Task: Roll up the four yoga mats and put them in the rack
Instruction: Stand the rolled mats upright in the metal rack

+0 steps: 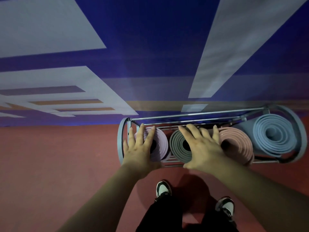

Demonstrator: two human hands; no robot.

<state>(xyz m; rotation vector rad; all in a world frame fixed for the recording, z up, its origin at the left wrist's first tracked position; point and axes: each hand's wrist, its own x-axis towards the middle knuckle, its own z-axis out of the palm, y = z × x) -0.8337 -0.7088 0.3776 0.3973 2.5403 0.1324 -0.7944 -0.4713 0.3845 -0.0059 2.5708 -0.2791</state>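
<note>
Four rolled mats stand side by side in the wire rack [121, 141]; lilac mat [161, 144] at its left end, then grey mat [177, 146], pink mat [237, 143], blue mat [274, 134] at its right end; my left hand [138, 148] lies flat, fingers spread, on the lilac mat; my right hand [202, 146], fingers straight, spans grey and pink.

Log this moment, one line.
rack: four rolled mats | left grip: open on lilac mat | right grip: open across grey mat, pink mat | blue mat: untouched
</note>
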